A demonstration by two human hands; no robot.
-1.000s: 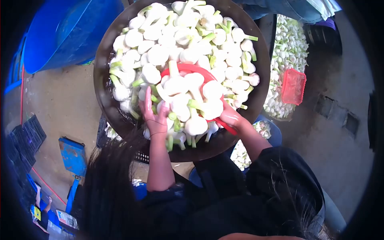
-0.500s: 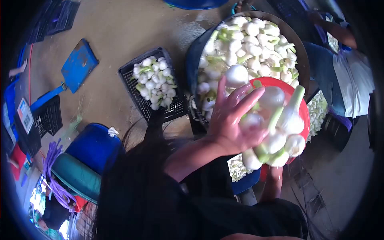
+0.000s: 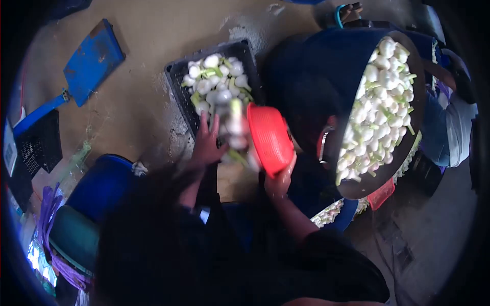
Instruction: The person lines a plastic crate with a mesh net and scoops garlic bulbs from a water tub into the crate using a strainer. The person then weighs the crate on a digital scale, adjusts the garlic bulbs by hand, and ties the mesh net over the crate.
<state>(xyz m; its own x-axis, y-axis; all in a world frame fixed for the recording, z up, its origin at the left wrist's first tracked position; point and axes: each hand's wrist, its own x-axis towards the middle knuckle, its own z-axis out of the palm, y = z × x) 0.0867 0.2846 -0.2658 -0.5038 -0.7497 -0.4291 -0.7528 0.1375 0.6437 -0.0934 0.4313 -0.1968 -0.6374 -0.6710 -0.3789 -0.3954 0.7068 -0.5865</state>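
Observation:
My right hand (image 3: 280,178) grips a red plastic basket (image 3: 273,140) from below. The basket is tipped on its side, mouth to the left, at the near right corner of a black crate (image 3: 179,104). Blurred white garlic bulbs (image 3: 236,126) with green stems tumble from its mouth. My left hand (image 3: 206,145) is beside them at the crate's near edge, fingers spread, and whether it touches any bulb I cannot tell. More garlic bulbs (image 3: 212,81) are heaped in the crate.
Right of the crate stands a big dark blue drum (image 3: 306,76) full of garlic bulbs. A blue dustpan-like scoop (image 3: 94,61) lies on the floor at left, near a blue tub (image 3: 99,183). Another person's hand (image 3: 351,11) shows at the top.
Both hands and the red basket have moved left from the drum to the crate. The basket has been tipped, and bulbs now spill out. My view has shifted too.

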